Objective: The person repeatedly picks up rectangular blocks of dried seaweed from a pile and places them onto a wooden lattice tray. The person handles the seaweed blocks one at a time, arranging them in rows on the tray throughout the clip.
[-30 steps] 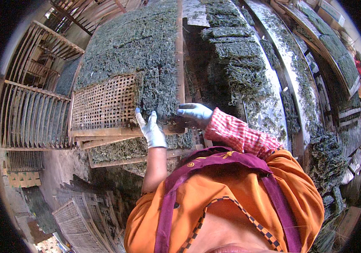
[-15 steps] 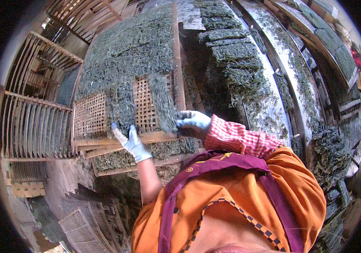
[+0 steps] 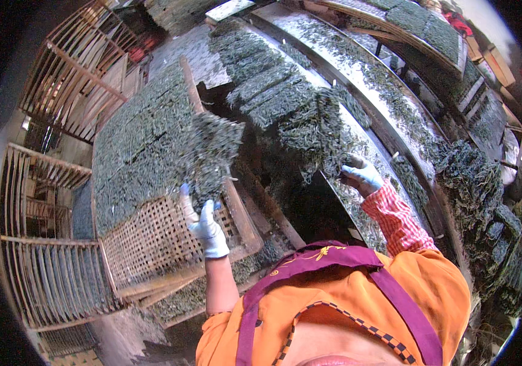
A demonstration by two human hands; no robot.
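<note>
My left hand [image 3: 208, 229], in a pale glove, is closed on the near end of a dark green sheet of seaweed-like strands [image 3: 211, 152]. That sheet is lifted and blurred over the right side of a woven lattice tray [image 3: 145, 244]. Farther right, my gloved right hand [image 3: 362, 174] grips the lower end of another strand sheet [image 3: 325, 122], which stands up beside a row of similar sheets [image 3: 267, 82]. More matted sheets [image 3: 145, 128] cover the far part of the tray, while its near part shows bare weave.
Slatted wooden racks [image 3: 59, 277] stand at the left. A long pale board [image 3: 316, 36] scattered with strands runs along the right. Beyond my right arm lies a heap of loose dark strands [image 3: 474, 189]. A dark gap [image 3: 310, 207] separates the tray from the right-hand board.
My right hand has carried its sheet from the tray to the row on the right. The left hand has moved right along the tray, lifting its sheet. The view has turned right.
</note>
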